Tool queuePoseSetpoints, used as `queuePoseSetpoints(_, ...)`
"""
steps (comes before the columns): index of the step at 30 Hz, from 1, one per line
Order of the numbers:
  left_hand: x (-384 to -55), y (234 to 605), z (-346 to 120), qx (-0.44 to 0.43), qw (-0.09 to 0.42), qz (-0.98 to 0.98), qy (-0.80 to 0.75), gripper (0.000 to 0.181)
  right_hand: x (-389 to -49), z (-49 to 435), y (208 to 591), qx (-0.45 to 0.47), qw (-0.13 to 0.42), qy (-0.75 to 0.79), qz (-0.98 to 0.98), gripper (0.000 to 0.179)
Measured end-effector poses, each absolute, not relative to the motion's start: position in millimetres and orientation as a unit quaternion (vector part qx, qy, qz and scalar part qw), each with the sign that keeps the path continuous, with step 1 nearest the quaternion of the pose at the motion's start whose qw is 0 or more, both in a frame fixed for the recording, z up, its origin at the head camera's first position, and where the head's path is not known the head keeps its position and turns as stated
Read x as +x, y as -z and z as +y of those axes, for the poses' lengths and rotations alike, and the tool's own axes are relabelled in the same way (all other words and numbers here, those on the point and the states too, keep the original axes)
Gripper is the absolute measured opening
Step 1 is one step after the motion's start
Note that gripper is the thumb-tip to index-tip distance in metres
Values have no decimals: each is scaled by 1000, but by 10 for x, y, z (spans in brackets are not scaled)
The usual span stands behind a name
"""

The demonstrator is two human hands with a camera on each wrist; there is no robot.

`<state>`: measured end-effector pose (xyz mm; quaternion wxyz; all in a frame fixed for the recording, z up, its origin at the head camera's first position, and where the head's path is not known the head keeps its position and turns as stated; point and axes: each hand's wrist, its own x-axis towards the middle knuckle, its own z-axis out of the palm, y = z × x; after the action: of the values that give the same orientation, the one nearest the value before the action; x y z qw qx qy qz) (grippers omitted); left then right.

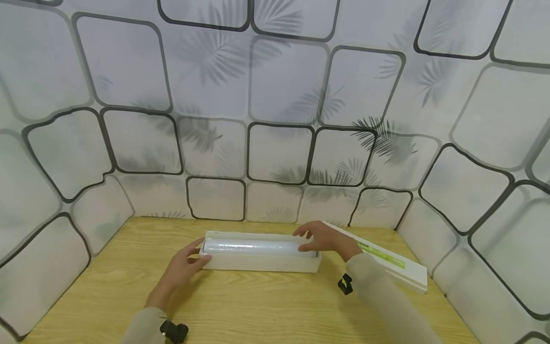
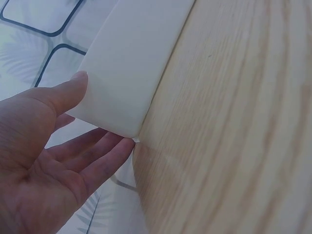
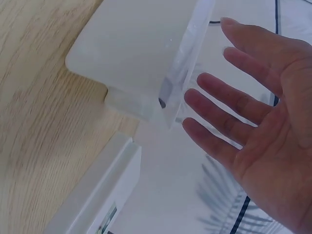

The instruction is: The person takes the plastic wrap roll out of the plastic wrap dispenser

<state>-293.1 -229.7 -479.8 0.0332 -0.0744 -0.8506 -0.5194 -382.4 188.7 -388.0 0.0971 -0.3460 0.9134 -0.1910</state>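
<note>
A long white box (image 1: 262,263) lies on the table with its top off. Inside it is a shiny roll of clear plastic wrap (image 1: 253,247). My left hand (image 1: 182,265) holds the box's left end, thumb at the front corner and fingers round the end. In the left wrist view that thumb (image 2: 75,90) rests at the edge of the box's side (image 2: 131,58), with fingertips at its lower corner. Over the box's right end hovers my right hand (image 1: 322,237), its fingers spread. The right wrist view shows these fingers (image 3: 224,105) apart from the box (image 3: 131,44), holding nothing.
A white lid (image 1: 404,267) with a yellow-green label lies slantwise on the wooden table (image 1: 240,310), right of the box. Patterned wall covering (image 1: 215,143) rises behind the table and along both sides.
</note>
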Motion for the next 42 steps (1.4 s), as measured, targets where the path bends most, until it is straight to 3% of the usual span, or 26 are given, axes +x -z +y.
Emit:
queuePoseSetpoints(11, -2932, 4802, -2297, -74, 29, -849, 522, 69, -3825, 1683, 3984, -321, 134, 193, 917, 43)
queuePoseSetpoints(42, -2924, 4779, -2294, -72, 30, -848, 524, 69, -3931, 1455, 4143, -349, 153, 130, 915, 53)
